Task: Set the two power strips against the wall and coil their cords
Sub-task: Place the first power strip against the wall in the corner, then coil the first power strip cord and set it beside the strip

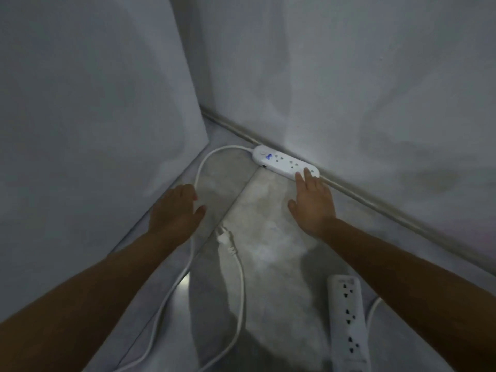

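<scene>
Two bare hands reach into the middle of the frame. The right hand (pixel 312 202) has its fingers straight and close together, with the tips touching the near end of a white oblong plastic power strip (pixel 281 162), which lies along the foot of the pale grey wall (pixel 349 76). The left hand (pixel 174 208) is relaxed and open and holds nothing, just beside the strip's white round cord (pixel 200 170). This cord curves down to the bottom edge and loops back up to a white plug (pixel 224 237) on the mottled grey floor (pixel 268 224). A second white power strip (pixel 347 318) lies at lower right, apart from the wall.
</scene>
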Available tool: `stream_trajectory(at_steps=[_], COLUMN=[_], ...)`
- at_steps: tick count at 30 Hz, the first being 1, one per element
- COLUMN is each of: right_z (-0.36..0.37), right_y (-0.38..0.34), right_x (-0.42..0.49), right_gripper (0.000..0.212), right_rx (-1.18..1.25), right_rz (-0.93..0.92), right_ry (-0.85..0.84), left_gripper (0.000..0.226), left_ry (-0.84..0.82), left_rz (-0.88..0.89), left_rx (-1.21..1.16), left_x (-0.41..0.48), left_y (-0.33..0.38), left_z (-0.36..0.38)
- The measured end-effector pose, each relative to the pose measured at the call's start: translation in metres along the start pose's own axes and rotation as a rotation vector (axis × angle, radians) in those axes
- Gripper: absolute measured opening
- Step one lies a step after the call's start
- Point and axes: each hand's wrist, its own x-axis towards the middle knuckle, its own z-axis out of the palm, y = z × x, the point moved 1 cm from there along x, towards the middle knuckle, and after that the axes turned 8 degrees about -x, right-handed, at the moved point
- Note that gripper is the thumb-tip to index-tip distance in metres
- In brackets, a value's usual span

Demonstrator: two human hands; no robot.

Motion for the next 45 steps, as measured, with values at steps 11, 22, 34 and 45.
stream_trajectory(at_steps=[11,22,34,45], right_z=[-0.022,-0.034,-0.062,-0.089], right_y=[-0.107,-0.135,-0.109,-0.072], right_x=[-0.04,-0.029,-0.027,-0.029], right_gripper=[0.046,0.02,0.024,0.018], right_rx=[0.551,1.153,1.528,1.486], right_rz=[-0.129,0.099,0.169,0.162], right_ry=[-0.378,-0.442,-0.432,-0.202], left_gripper=[0.043,0.026,0.022,0.062], left_ry=[-0.563,-0.31,-1.214,-0.651], left_rz=[-0.202,0.085,-0.445,-0.433], left_rx=[0.214,-0.127,-0.108,-0.012], left_x=[-0.071,-0.055,-0.085,-0.053], left_y=[-0.023,0.029,-0.016,-0.001], left_z=[0.038,0.046,0.028,-0.042])
